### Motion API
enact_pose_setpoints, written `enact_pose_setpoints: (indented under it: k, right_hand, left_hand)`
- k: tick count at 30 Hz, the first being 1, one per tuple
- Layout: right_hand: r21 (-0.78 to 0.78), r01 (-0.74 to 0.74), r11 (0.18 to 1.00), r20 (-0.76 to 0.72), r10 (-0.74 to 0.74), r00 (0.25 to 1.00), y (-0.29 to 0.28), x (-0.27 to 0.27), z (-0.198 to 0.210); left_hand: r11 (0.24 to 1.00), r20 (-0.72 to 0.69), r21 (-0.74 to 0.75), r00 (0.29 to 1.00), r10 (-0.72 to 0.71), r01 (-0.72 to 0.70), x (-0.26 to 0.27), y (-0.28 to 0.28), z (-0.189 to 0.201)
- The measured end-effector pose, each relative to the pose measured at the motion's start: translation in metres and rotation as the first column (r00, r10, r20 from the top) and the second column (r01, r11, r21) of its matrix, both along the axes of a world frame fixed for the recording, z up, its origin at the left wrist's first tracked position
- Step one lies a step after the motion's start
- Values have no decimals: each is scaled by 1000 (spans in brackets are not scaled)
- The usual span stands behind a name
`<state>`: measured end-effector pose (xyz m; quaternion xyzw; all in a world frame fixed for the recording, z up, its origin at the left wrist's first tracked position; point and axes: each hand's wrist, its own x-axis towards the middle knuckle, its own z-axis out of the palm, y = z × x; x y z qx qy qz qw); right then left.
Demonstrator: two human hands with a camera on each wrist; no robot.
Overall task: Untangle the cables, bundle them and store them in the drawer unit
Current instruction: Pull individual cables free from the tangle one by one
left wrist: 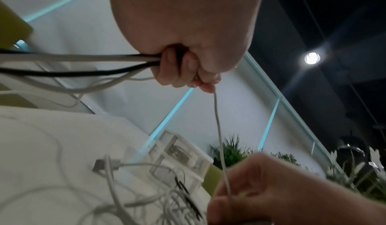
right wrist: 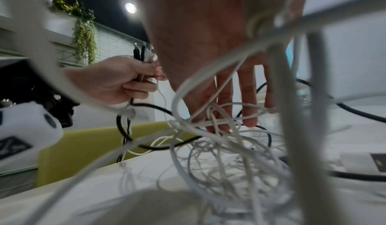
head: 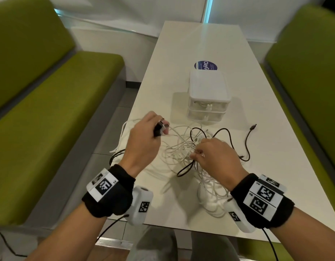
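Cables (head: 183, 147) tangled on near table (head: 210, 40), short of drawer unit (head: 208, 95). Untangling underway: left hand (head: 142, 138) gripping gathered plug ends, right hand (head: 215, 157) pinching white strand. Next, probably: draw strand free slowly.

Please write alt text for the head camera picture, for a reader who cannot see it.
Two hands work on tangled cables on a white table: the left hand grips several plug ends, the right hand pinches white strands. A white drawer unit stands behind them.
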<state>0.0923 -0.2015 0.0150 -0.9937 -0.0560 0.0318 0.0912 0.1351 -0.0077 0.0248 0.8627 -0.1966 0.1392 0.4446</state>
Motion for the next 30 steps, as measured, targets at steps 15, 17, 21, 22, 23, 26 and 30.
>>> enact_pose_setpoints:
  k: [15, 17, 21, 22, 23, 26, 30]
  right_hand:
    - [-115, -73, 991, 50, 79, 996, 3, 1, -3]
    - [-117, -61, 991, 67, 69, 995, 3, 3, 2]
    - [-112, -52, 992, 103, 64, 993, 2, 6, 5]
    - [-91, -46, 995, 143, 59, 988, 2, 7, 4]
    - [-60, -39, 997, 199, 50, 979, 1, 9, 3]
    - [24, -21, 999, 389, 10, 921, -1, 17, 2]
    - [147, -22, 989, 419, -42, 907, -4, 22, -3]
  left_hand:
    - [860, -161, 447, 968, -192, 245, -10, -18, -13]
    - [764, -193, 603, 971, -139, 229, -12, -25, -17]
    - [785, -168, 592, 980, -104, 184, -12, -29, -14]
    - [812, -147, 558, 983, -108, 173, -11, -27, -12]
    - [843, -125, 512, 986, -113, 162, -9, -25, -9]
    - [928, -92, 344, 989, -115, 140, -5, -20, -1]
    - [957, -51, 278, 996, -75, 86, 0, -10, 4]
